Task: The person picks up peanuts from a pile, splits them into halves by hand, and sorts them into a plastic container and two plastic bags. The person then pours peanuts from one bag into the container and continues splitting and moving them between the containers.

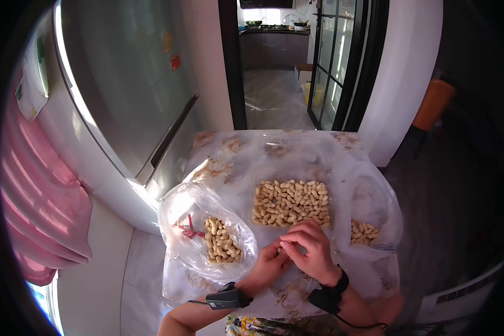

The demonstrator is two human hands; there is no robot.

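Observation:
My left hand [270, 262] and my right hand [309, 246] meet just below a clear plastic tray of unshelled peanuts [291, 203]. Both are closed, thumbs and fingertips pinched together. Whatever lies between the fingertips is too small and hidden to make out. Left of my hands, an open clear plastic bag [176, 241] holds more peanuts [221, 241] and a red tie [191, 228]. On the right, a second clear bag [372, 193] has a smaller heap of peanuts [364, 232] at its bottom. A dark device is strapped on each wrist.
The table [221, 143] has a pale, flower-patterned cover. A tall refrigerator [134, 67] stands close on the left, near a pink cloth [45, 196]. Beyond the table, a doorway with a black-framed glass door [330, 61] opens onto a kitchen. An orange seat [434, 103] is at right.

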